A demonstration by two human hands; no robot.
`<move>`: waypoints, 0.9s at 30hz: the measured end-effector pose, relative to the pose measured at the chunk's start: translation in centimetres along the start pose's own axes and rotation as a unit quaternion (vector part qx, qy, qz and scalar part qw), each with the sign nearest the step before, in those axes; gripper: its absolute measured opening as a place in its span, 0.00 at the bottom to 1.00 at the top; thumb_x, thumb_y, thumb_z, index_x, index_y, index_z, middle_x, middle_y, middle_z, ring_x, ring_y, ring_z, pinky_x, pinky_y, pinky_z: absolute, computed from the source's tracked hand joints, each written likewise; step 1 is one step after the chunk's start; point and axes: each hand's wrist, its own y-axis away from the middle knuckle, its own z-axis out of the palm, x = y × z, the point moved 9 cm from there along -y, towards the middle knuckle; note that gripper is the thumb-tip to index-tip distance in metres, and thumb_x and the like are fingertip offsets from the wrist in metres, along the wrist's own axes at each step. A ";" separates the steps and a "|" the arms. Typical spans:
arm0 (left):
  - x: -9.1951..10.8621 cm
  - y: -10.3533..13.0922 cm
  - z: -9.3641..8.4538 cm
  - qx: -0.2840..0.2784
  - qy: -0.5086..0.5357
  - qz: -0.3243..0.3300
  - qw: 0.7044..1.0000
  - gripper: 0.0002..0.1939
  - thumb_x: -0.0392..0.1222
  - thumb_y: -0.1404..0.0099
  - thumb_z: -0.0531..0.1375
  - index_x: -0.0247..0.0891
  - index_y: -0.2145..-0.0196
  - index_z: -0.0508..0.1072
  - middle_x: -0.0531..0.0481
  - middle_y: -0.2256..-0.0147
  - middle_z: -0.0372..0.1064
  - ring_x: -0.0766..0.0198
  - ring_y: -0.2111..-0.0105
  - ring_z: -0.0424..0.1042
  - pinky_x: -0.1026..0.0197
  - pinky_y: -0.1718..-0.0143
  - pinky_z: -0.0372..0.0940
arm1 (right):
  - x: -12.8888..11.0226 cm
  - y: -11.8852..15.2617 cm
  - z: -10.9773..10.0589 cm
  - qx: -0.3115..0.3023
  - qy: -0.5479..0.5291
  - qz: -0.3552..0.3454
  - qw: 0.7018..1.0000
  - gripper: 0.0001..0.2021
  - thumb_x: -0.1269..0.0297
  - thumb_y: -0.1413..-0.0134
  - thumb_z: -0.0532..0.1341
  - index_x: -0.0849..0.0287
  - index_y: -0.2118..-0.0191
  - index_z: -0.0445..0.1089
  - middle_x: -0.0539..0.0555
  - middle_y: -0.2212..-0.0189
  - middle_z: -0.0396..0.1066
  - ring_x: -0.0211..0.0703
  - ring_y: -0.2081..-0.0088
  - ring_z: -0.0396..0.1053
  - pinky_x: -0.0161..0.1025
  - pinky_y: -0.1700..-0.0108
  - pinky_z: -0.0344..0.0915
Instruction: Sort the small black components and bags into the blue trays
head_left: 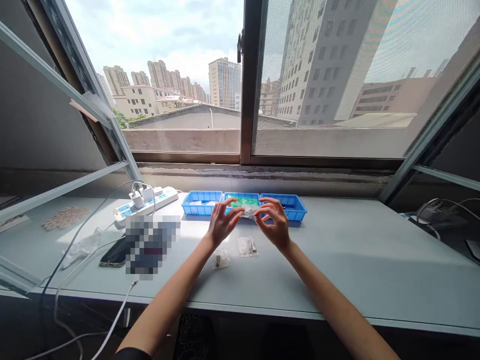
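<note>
My left hand [222, 221] and my right hand [275, 224] are raised over the table, in front of the blue bins. Thumb and fingers of each are pinched together. Between them a small clear plastic bag [248, 210] is stretched, one side in each pinch; its contents are too small to make out. Below it, two small clear bags lie flat on the table: one with whitish contents [247, 247], and one with dark bits [221, 259] nearer my left forearm.
Three blue bins stand in a row: the left bin [202, 209] has white packets, the middle bin [232, 195] green material, the right bin [296, 214] dark items. A power strip [165, 198], cables, a phone [113, 252] and beige pieces [67, 218] occupy the left.
</note>
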 end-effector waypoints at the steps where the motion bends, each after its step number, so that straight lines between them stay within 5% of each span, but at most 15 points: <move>1: 0.0 0.0 0.2 -0.006 0.005 -0.004 1.000 0.04 0.39 0.34 0.56 0.41 0.64 0.70 0.47 0.59 0.64 0.64 0.64 0.67 0.62 0.63 0.64 | 0.4 0.1 0.3 -0.010 -0.006 0.023 1.000 0.05 0.67 0.47 0.57 0.56 0.73 0.67 0.53 0.66 0.70 0.37 0.72 0.70 0.30 0.80 0.65; 4: -0.5 -0.1 0.8 -0.026 0.013 -0.027 0.999 0.08 0.44 0.34 0.56 0.40 0.67 0.71 0.47 0.60 0.65 0.65 0.66 0.67 0.61 0.64 0.64 | 2.0 0.5 1.4 -0.054 -0.018 0.114 0.992 0.03 0.65 0.50 0.57 0.56 0.72 0.64 0.49 0.76 0.70 0.34 0.81 0.67 0.30 0.81 0.63; 8: -3.0 0.4 2.0 -0.063 0.004 -0.115 0.991 0.11 0.47 0.35 0.56 0.40 0.70 0.73 0.48 0.61 0.66 0.64 0.68 0.67 0.59 0.63 0.63 | 3.6 1.1 2.3 -0.102 -0.010 0.210 0.972 0.07 0.60 0.48 0.55 0.56 0.66 0.65 0.48 0.78 0.71 0.35 0.83 0.66 0.32 0.80 0.61; 15: -12.2 5.2 0.7 -0.057 -0.092 -0.384 0.917 0.13 0.49 0.37 0.56 0.38 0.73 0.73 0.44 0.68 0.68 0.52 0.64 0.68 0.50 0.63 0.60 | 2.8 1.4 3.0 -0.176 0.110 0.136 0.969 0.08 0.64 0.48 0.54 0.55 0.66 0.70 0.48 0.78 0.72 0.35 0.82 0.66 0.31 0.76 0.58; 22: -14.6 7.5 0.8 -0.077 -0.098 -0.416 0.901 0.16 0.50 0.36 0.53 0.40 0.74 0.72 0.43 0.72 0.71 0.51 0.67 0.68 0.45 0.60 0.57 | 2.6 2.0 4.2 -0.239 0.131 0.113 0.955 0.08 0.65 0.48 0.54 0.55 0.67 0.71 0.47 0.79 0.71 0.35 0.82 0.66 0.30 0.77 0.56; 27: -15.1 7.7 1.9 -0.100 -0.070 -0.420 0.899 0.14 0.49 0.35 0.52 0.40 0.63 0.75 0.42 0.71 0.72 0.50 0.65 0.69 0.45 0.59 0.58 | 2.9 1.8 4.1 -0.256 0.143 0.113 0.949 0.08 0.67 0.50 0.55 0.54 0.67 0.71 0.46 0.80 0.71 0.35 0.81 0.66 0.30 0.77 0.54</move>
